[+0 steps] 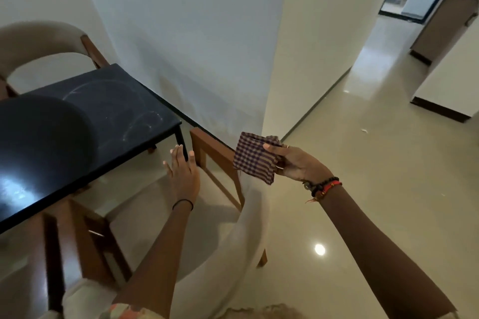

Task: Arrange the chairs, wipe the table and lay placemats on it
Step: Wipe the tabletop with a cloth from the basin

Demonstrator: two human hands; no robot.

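Note:
A black table [108, 116] fills the left, its top marked with pale wipe streaks. A dark round placemat [39, 134] lies on its near left part. My right hand [293, 163] pinches a folded purple-and-white checked cloth [255, 156] in the air, right of the table's corner. My left hand [182, 171] hovers flat with straight fingers just off that corner, above a chair. That chair [248, 217], with wooden legs and a cream curved back, stands below my hands at the table's near end. A second cream chair [39, 44] stands at the far side.
A white wall [194, 33] runs close behind the table. Glossy beige floor [363, 189] stretches to the right toward a corridor with a brown cabinet [440, 26] and a white counter [451, 90].

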